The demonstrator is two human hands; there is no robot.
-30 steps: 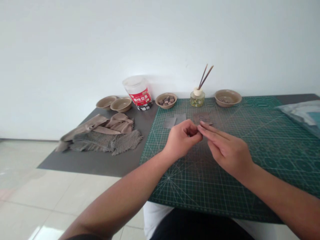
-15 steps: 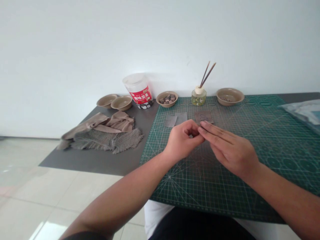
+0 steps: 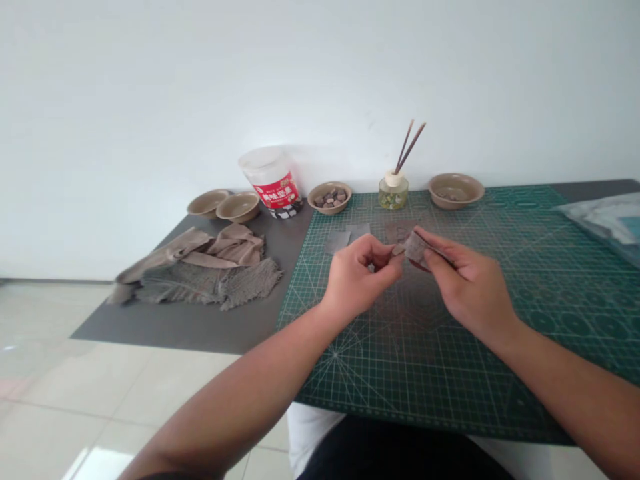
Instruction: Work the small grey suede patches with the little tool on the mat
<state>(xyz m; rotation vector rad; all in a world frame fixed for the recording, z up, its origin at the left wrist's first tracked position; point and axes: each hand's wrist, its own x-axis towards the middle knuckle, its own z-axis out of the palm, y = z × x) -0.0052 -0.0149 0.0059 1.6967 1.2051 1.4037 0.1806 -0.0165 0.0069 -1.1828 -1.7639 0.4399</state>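
My left hand (image 3: 357,273) pinches a small brown stone-like piece (image 3: 399,250) between thumb and forefinger. Against its right side, my right hand (image 3: 473,287) grips a folded grey-brown piece of sandpaper (image 3: 415,247), thumb in front and fingers behind. The two hands meet above the green cutting mat (image 3: 390,373). Just beyond them lie two grey squares (image 3: 337,242) and a brown square (image 3: 396,231) with dark marks, partly covered by my hands. A bowl (image 3: 329,211) at the back holds several similar small pieces.
Along the wall stand two nested-looking brown bowls (image 3: 239,217), a plastic tub (image 3: 276,193) with a red label, a reed diffuser (image 3: 393,195) and another bowl (image 3: 456,203) with small bits. Crumpled cloths (image 3: 200,277) lie left; a plastic bag (image 3: 607,217) lies right.
My hands have moved slightly apart, and the right fingers have lifted off the piece. The sandpaper and the small brown piece now show between them.
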